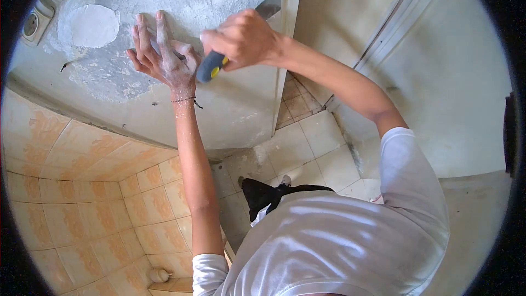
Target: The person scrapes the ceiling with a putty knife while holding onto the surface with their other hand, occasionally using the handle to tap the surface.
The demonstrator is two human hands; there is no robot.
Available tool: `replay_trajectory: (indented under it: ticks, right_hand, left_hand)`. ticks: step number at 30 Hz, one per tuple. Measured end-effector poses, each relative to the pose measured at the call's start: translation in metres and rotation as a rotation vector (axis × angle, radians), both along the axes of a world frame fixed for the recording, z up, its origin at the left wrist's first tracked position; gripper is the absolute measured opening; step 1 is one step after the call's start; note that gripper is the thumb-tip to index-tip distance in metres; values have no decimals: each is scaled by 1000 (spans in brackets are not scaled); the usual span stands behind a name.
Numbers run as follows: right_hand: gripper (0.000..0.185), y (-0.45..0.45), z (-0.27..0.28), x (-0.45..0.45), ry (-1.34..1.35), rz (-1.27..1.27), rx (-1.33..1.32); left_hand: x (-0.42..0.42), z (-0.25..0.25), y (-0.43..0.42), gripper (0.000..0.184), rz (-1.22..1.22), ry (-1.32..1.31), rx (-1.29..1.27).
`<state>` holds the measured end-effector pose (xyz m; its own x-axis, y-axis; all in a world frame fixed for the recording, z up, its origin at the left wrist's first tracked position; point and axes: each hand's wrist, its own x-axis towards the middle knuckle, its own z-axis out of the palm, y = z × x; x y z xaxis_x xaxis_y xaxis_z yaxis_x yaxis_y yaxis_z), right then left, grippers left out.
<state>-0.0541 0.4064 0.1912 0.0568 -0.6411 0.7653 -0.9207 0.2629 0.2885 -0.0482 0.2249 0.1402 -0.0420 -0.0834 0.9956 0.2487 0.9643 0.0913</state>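
My right hand (241, 38) is wrapped around the grey and yellow handle of a putty knife (210, 68). Its metal blade shows above my knuckles, at the right edge of the wall (219, 115); whether the blade touches the surface is hard to tell. My left hand (167, 57), dusted with white powder, rests against the wall with fingers spread. Around it the wall is patchy grey, scraped and whitish. To its left is a round white patch (95, 26).
A wall socket (32, 23) sits at the far left, with a short wire end (63, 68) sticking out below. Beige and orange tiles (82, 197) cover the lower left. On the right is a door frame (394, 16), with floor tiles (296, 145) below.
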Motion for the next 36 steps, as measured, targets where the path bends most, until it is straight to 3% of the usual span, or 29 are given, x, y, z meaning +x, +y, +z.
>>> replay_trajectory:
  ticks: [3, 10, 15, 18, 19, 32, 36]
  right_hand:
    - [19, -5, 5, 19, 59, 168, -93]
    - [16, 6, 7, 6, 16, 86, -103]
    - [19, 0, 19, 34, 4, 246, -87]
    - [20, 10, 9, 4, -25, 145, -110]
    - [20, 11, 5, 6, -5, 112, -9]
    - [21, 3, 0, 20, -7, 222, -88]
    - [18, 17, -4, -3, -10, 74, -9]
  left_hand:
    - [-2, -4, -2, 54, 24, -54, 32]
    - [1, 1, -2, 54, -9, -2, 2]
    - [-3, -6, -6, 56, 36, -66, 15]
    - [2, 0, -1, 55, -28, -19, 7]
    - [2, 0, -2, 55, -24, -18, 5]
    - [-2, 0, -1, 54, 7, -30, 20]
    - [2, 1, -1, 55, -25, -18, 5]
